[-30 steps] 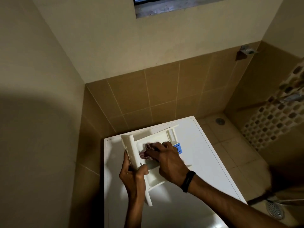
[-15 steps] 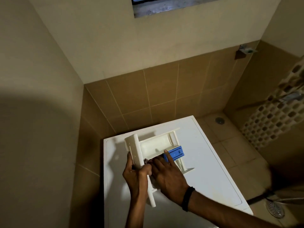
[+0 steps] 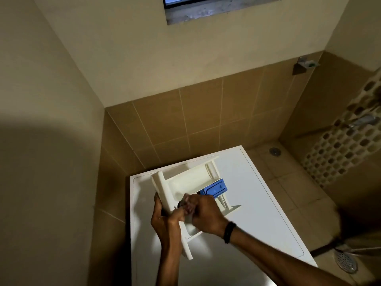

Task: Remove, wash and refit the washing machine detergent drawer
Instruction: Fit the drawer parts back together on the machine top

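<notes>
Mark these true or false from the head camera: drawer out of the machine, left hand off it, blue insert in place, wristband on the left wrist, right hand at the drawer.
1. The detergent drawer is out of its slot, over the washing machine top. True.
2. The left hand is off the drawer. False: it grips the drawer's front panel.
3. The blue insert sits in the drawer. True.
4. The black wristband is on the left wrist. False: it is on the right wrist.
5. The right hand is at the drawer, beside the left hand. True.
</notes>
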